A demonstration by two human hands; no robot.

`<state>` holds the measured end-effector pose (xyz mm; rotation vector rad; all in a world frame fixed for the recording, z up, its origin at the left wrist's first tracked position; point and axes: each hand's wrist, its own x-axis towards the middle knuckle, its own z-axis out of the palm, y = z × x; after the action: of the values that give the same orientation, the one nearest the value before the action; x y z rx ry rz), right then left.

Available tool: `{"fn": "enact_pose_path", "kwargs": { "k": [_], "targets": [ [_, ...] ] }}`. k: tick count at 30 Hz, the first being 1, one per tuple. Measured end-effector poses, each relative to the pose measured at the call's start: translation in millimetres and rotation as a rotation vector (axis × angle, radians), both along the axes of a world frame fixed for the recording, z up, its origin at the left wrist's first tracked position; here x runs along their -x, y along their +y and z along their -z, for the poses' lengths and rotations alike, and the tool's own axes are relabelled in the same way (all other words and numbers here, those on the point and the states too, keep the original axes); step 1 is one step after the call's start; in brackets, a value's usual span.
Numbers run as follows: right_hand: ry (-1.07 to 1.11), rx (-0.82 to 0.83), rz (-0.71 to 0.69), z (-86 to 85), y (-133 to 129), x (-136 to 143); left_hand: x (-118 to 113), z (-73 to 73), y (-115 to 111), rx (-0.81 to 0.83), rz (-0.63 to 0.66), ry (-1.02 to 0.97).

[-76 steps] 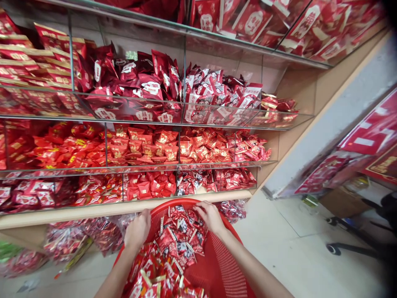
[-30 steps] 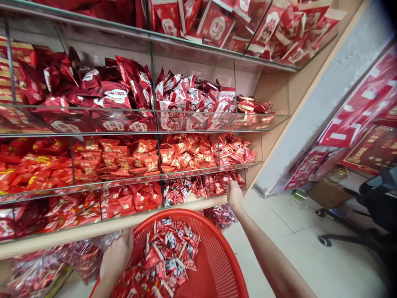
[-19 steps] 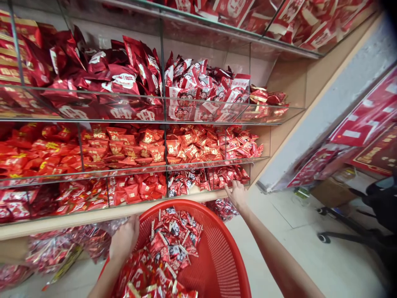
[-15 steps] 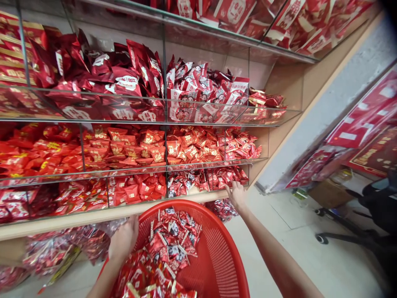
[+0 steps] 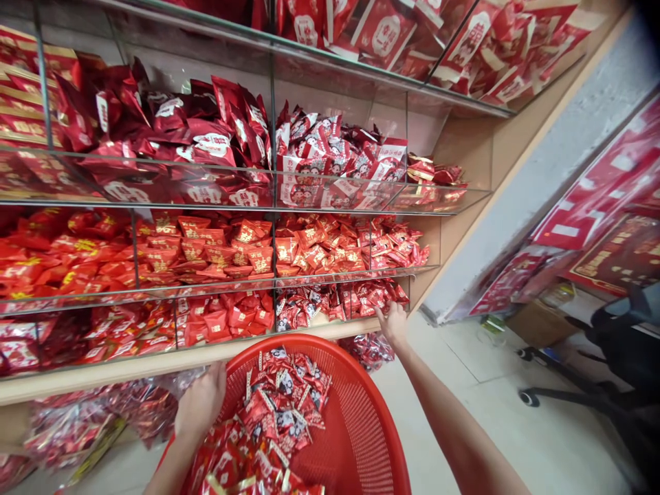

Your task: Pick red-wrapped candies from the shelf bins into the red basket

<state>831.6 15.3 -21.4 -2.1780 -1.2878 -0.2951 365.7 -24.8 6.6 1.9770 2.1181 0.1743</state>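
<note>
My left hand (image 5: 202, 400) is closed on the left rim of a round red plastic basket (image 5: 368, 412). Inside the basket lie small wrapped candies (image 5: 286, 392), some red with black-and-white pictures, others red and gold toward the near side. At the lowest shelf's right end, my right hand (image 5: 394, 324) rests by the front edge of a compartment of red wrapped candies (image 5: 366, 297). Its fingers are slightly apart and I see nothing held in them. Left of that compartment sits another with black-and-red candies (image 5: 302, 304), partly down to the bare shelf floor.
Glass-divided shelves (image 5: 216, 205) above hold many red packets. Bags of wrapped goods (image 5: 87, 423) lie under the bottom shelf. On the right are a grey wall (image 5: 520, 179), a wheeled black chair (image 5: 582, 399), a cardboard box (image 5: 541, 322) and red printed packages (image 5: 567, 220).
The view has shifted slightly, so the shelves and basket sit a little differently in frame. Both hands keep nearly the same places, left at the basket rim and right at the shelf.
</note>
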Motion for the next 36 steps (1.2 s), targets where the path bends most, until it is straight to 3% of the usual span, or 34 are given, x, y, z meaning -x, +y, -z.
{"fn": "enact_pose_path", "kwargs": {
  "k": [14,25,31,36],
  "targets": [
    [0.035,-0.059,-0.072,-3.1,-8,-6,-2,-3.5,-2,-0.017,-0.042,-0.010],
    [0.100,-0.078,-0.067,16.6,-24,-13,2,-0.5,-1,0.001,-0.016,-0.023],
    [0.043,-0.102,-0.171,6.0,-8,-19,3,2.1,3,0.021,-0.004,0.003],
    [0.052,-0.018,-0.276,-8.0,9,-24,5,6.0,6,0.039,-0.010,0.021]
  ]
}}
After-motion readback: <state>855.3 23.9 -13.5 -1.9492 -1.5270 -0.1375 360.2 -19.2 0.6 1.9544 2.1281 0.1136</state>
